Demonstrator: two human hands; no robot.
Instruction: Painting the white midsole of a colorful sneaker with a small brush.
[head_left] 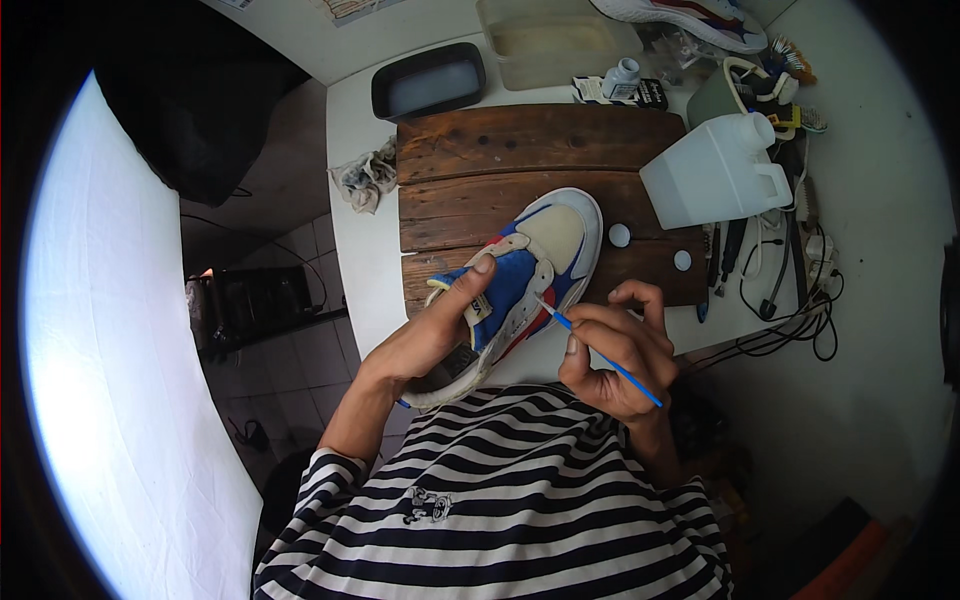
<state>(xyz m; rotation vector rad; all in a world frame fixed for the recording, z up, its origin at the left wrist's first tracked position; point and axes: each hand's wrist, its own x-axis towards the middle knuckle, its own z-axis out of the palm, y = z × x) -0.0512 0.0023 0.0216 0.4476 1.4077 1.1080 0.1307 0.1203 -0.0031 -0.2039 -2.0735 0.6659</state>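
My left hand (435, 330) grips a blue, white, red and cream sneaker (550, 235) from its left side, thumb lying on the blue tongue; the fingers underneath are hidden. The shoe points up and right over a dark wooden board (530, 140), its heel toward me. In my right hand (625, 355) is a thin blue brush (610, 360), its fine tip at the white eyelet panel on the shoe's right side. Two small white round caps (620, 235) lie on the board to the right of the shoe.
Behind the board sit a dark tray (425, 80), clear container (530, 40), small bottle (620, 80) and another sneaker (700, 20). A rag (365, 175) lies left. At right are a white jug (705, 170), tools and cables (780, 285). A lit white panel (120, 350) stands far left.
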